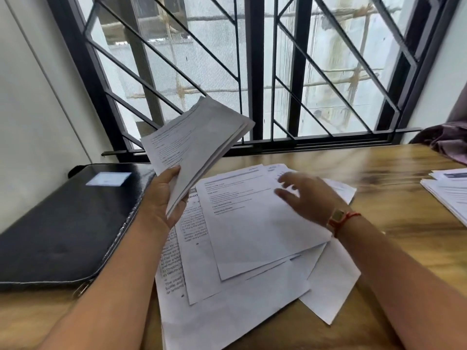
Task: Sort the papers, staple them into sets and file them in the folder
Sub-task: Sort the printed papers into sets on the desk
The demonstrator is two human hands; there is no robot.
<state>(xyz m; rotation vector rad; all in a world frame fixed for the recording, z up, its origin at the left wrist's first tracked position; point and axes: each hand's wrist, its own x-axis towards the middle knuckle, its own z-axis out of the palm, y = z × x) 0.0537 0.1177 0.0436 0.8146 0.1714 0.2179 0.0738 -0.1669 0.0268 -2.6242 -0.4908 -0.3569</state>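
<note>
Little of the print can be read. On the loose sheets (252, 236) fanned across the middle of the frame, the lowest page at lower centre shows numbered lines, "4)", "5)" and "6)" among them, with the words after them blurred. A bold heading on another page is covered by the left hand (161, 198). The top sheet carries short headed paragraphs too small to make out.

The left hand grips a sheaf of papers (199, 137) by its lower edge, thumb on the printed face, and holds it tilted above the surface (404, 248) at centre left. The pages are white and printed in black, and they splay apart at the upper corner.

The right hand (308, 195) is released, fingers straight and spread over the upper right of the loose sheets. Blur hides whether the fingertips touch the paper. Its wrist carries a small gold watch (337, 215) and a red thread (352, 215).

The folder (68, 223), black and closed, lies flat at the left of the frame. Its white label (108, 178) is washed out by glare, and the left forearm crosses its near corner. A second stack (447, 193) of printed pages is cut off at the right edge, beneath a purple cloth (447, 142). A barred window (252, 59) fills the top.
</note>
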